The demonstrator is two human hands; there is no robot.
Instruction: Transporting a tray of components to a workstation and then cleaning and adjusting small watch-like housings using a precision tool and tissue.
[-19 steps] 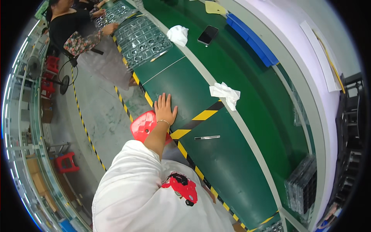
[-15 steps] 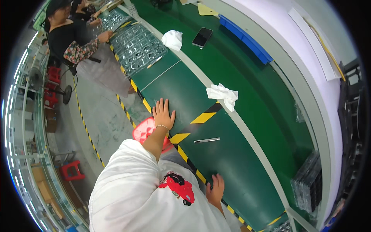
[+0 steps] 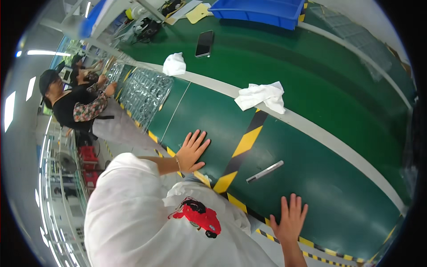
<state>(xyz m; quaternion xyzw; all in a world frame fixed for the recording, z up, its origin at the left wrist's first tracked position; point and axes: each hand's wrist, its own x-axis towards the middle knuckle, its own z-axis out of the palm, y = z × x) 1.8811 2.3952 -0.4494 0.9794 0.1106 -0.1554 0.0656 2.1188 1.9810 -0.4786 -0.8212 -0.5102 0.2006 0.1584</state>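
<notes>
My left hand (image 3: 192, 152) lies flat on the green tabletop (image 3: 213, 120), fingers spread, close to its taped front edge. Lower right, my right hand (image 3: 291, 219) rests on the same surface with its fingers apart. Neither hand holds anything. Between them, nearer the right hand, a slim silver-and-dark pen-like tool (image 3: 265, 171) lies by itself. Left of it, a strip of yellow-and-black tape (image 3: 247, 142) crosses the table. A crumpled white cloth (image 3: 261, 97) sits on the pale rail beyond the tape.
Another white cloth (image 3: 174, 64) and a dark phone (image 3: 204, 43) lie farther back. A blue bin (image 3: 260, 12) stands at the far side. Clear plastic trays (image 3: 146, 91) cover the table's left part, where a person in a cap (image 3: 66, 100) works.
The view has swung, so the table shows more broadly and the blue bin more fully. My right hand has come further onto the tabletop; my left stays flat on it.
</notes>
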